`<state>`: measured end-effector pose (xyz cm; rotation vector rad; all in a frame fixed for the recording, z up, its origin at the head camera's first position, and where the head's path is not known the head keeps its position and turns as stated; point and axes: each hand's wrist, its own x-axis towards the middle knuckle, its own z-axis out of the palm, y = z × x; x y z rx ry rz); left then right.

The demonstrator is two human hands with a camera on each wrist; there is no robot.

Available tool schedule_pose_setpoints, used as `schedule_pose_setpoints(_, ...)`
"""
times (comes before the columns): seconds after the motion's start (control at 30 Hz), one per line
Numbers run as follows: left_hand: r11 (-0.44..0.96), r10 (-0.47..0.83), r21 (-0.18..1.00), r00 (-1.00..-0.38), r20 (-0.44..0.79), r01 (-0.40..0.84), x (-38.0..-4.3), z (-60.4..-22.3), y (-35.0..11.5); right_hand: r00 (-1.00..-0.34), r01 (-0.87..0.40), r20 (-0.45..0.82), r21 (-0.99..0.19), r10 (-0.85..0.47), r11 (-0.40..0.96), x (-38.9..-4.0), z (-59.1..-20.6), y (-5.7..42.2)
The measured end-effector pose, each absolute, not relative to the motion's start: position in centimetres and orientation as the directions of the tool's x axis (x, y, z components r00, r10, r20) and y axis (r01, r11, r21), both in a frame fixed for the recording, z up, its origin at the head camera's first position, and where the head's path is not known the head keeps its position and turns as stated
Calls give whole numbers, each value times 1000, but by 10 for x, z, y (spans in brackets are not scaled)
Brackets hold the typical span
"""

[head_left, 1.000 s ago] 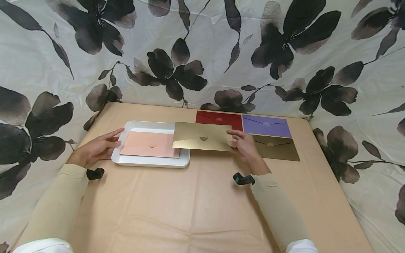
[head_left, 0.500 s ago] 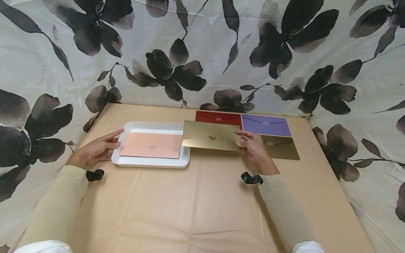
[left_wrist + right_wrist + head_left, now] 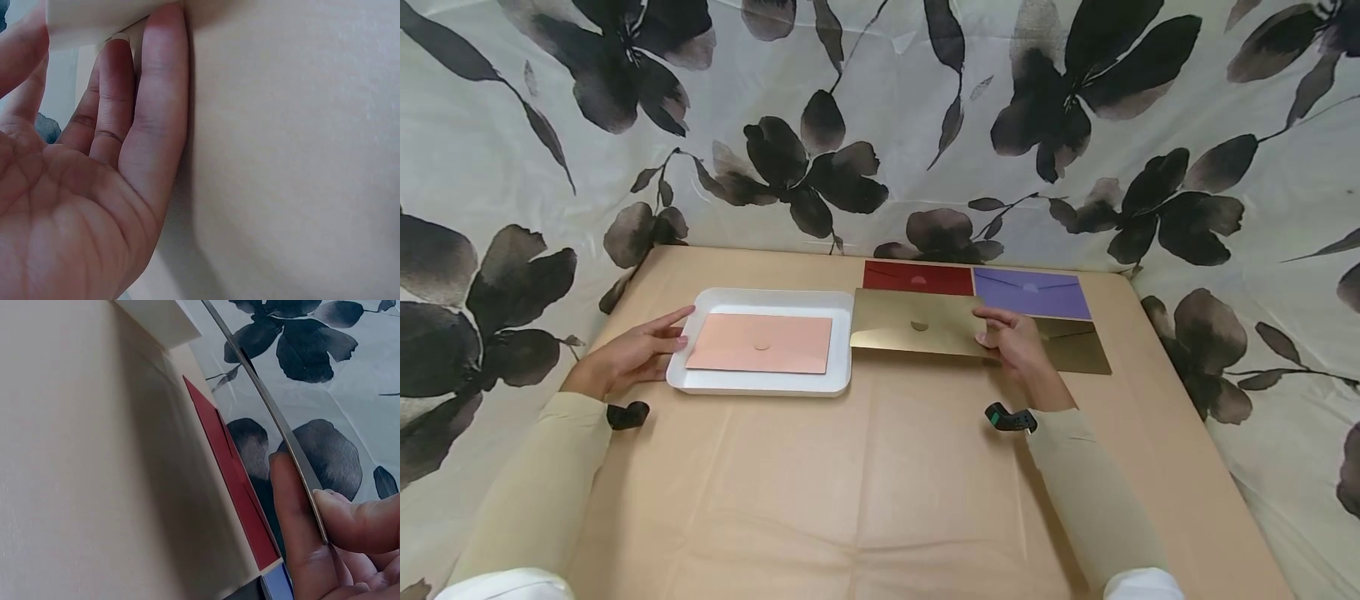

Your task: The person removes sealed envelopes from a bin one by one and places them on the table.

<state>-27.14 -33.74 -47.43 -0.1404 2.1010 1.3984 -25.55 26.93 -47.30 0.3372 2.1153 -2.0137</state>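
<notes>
A gold envelope (image 3: 917, 323) is pinched at its right end by my right hand (image 3: 1015, 346), thumb on one face and fingers on the other. The right wrist view shows this envelope (image 3: 281, 425) edge-on, raised over the table. On the left, a white tray (image 3: 760, 387) bears a pink envelope (image 3: 775, 343) lying flat. My left hand (image 3: 632, 358) touches the tray's left side with fairly straight fingers. In the left wrist view, the fingertips of the left hand (image 3: 94, 169) meet the tray's wall (image 3: 94, 28), partly hidden behind it.
Behind the held envelope lie a red envelope (image 3: 917, 275) and a purple envelope (image 3: 1033, 292). A darker bronze envelope (image 3: 1078, 346) lies in front of the purple one, partly covered. The tan table (image 3: 850, 483) ends at a floral cloth (image 3: 925, 125).
My right hand has moved right with the gold envelope, from over the tray's right part to just beside the tray. The pink envelope is now fully uncovered. My left hand stays at the tray.
</notes>
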Motion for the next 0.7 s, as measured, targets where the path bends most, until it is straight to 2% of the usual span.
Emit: schedule_pose_setpoints(0.7,434,238,809,-816,-527,-396,-271,-473,-338,-947,321,-319,-940,39,116,-260,-476,277)
